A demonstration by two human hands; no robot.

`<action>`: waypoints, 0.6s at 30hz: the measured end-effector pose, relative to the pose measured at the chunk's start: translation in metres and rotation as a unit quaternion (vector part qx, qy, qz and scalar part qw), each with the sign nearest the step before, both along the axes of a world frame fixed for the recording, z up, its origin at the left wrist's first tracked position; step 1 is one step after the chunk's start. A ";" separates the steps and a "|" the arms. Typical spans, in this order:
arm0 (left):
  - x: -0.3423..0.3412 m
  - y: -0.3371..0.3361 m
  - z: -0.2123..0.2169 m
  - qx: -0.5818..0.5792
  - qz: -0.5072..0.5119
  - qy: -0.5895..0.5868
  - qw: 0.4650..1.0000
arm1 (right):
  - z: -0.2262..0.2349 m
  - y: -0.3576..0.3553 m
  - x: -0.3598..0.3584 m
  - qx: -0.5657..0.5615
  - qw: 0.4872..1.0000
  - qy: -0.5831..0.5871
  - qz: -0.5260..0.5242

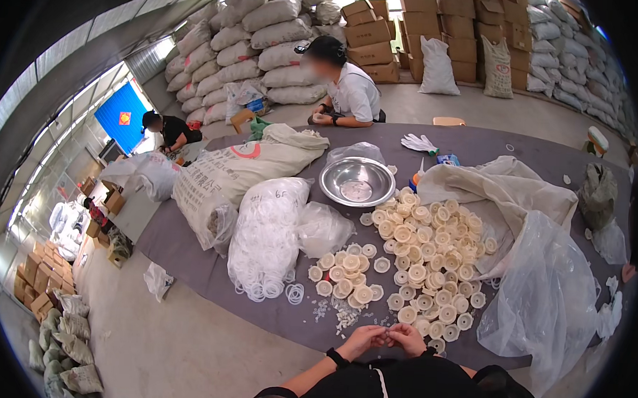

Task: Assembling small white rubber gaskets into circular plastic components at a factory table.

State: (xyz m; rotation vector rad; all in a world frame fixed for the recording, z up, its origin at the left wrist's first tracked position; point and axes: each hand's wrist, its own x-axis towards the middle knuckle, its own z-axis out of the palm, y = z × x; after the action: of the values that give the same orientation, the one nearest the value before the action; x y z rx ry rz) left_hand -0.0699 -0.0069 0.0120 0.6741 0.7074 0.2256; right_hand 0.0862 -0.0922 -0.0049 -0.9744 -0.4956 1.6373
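Observation:
At the near table edge my left hand [361,342] and my right hand [407,338] meet, fingertips pinched together. Whatever they hold is too small to make out. Just beyond them spreads a big heap of cream plastic caps [430,254] with notched rims. Left of it lies a smaller group of the same caps [344,275]. Small white plastic pieces [347,317] and tiny clear pieces [320,309] are scattered in front of that group. A clear bag of white rings [264,239] lies farther left, with some rings spilling out at its near end.
A steel bowl [357,181] stands behind the caps. Woven sacks [227,177] lie at left, and a cloth sack [504,189] and clear plastic sheet [542,301] at right. A white glove [419,144] is at the far side. One person [352,94] sits across, another [172,132] farther left.

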 end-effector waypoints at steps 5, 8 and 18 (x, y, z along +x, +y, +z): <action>-0.001 -0.003 -0.003 0.018 -0.012 0.007 1.000 | 0.007 -0.005 -0.001 -0.018 1.000 -0.018 -0.009; 0.000 -0.003 -0.007 0.056 -0.028 0.047 0.997 | 0.004 -0.006 0.001 -0.016 0.999 -0.042 0.015; 0.015 0.013 -0.013 0.197 0.006 0.144 0.970 | 0.005 0.002 0.020 -0.057 0.989 -0.006 -0.137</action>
State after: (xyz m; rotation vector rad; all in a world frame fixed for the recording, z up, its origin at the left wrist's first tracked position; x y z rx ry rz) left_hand -0.0551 0.0058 -0.0010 1.0969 0.9573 0.2854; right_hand 0.1061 -0.0904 0.0005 -1.0859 -0.2651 1.4247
